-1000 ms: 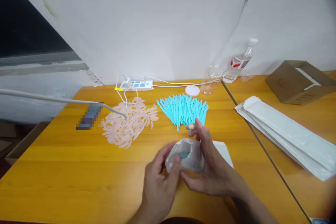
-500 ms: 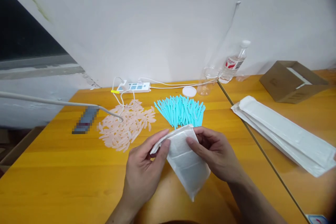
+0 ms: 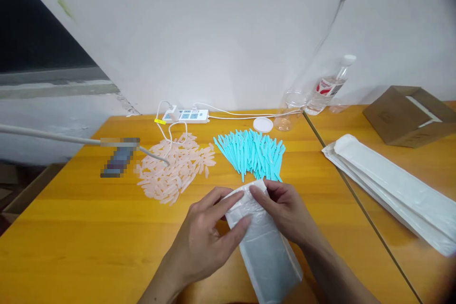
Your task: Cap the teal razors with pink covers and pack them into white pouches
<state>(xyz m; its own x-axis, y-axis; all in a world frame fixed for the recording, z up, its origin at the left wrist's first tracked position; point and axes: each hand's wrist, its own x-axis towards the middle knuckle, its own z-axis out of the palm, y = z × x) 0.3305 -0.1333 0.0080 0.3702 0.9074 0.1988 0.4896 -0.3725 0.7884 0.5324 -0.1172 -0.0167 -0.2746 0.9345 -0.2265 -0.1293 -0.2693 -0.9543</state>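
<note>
A white, semi-clear plastic bag (image 3: 265,251) hangs between my hands above the near side of the table. My left hand (image 3: 210,232) grips its upper left part, with the index finger and thumb lying over the front. At the upper right corner my right hand (image 3: 285,206) pinches it, thumb in front and fingers behind. Whatever the bag may contain cannot be made out. Just beyond the hands lies a fanned pile of turquoise plastic sticks with narrow tips (image 3: 251,154). Left of it spreads a heap of pale pink slim pieces (image 3: 174,168).
A power strip (image 3: 188,116) with white cables lies by the wall, near a white round lid (image 3: 263,124) and a clear jar (image 3: 288,111). Further right are a water bottle (image 3: 327,88), a cardboard box (image 3: 402,116) and long white packages (image 3: 388,185). A blurred-out phone-like object (image 3: 119,159) lies left.
The bag has come lower and nearer, and more of its length shows. My left hand has shifted right, its index finger and thumb now across the bag's front. The camera view has turned slightly left.
</note>
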